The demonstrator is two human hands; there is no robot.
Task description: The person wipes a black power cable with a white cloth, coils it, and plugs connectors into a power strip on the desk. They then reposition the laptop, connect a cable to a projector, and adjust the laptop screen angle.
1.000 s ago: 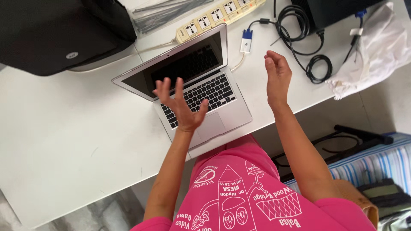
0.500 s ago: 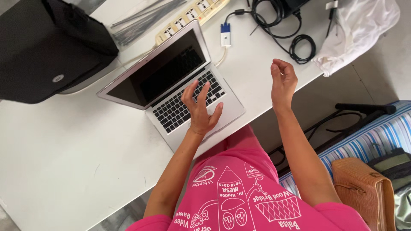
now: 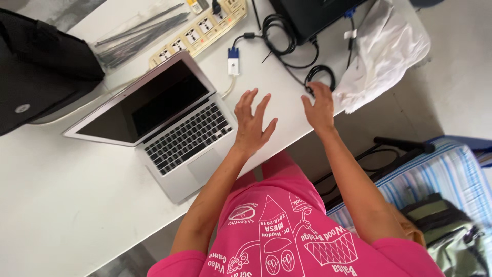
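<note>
At about nine o'clock in the view a black soft fabric bag (image 3: 36, 87) lies on the white flat table (image 3: 66, 205), touching the back of the open silver laptop with a dark screen and black keys (image 3: 169, 128). Above the laptop, near eleven o'clock, sit a bundle of grey plastic cable ties (image 3: 138, 33) and a cream multi-socket power strip (image 3: 197, 33).

The change over the last second is in the left hand (image 3: 251, 125): half a second ago it lay on the laptop's keyboard and palm rest; now it has lifted off and slid toward three o'clock, clear of the laptop's right edge and over bare table. That suggests the work at the keys is let go for the moment and the attention moves to the cables.

This hand hovers palm down, fingers spread wide and pointing to twelve o'clock, holding nothing; the blue-and-white cable plug (image 3: 233, 60) lies just beyond its fingertips.

The right hand (image 3: 320, 110) has come in from the table edge and now hangs palm down, fingers loosely open, empty, its fingertips at or just over the small black coiled cable (image 3: 320, 74); I cannot tell whether they touch. At its one o'clock, a crumpled white cloth (image 3: 382, 51) droops over the table corner.
</note>
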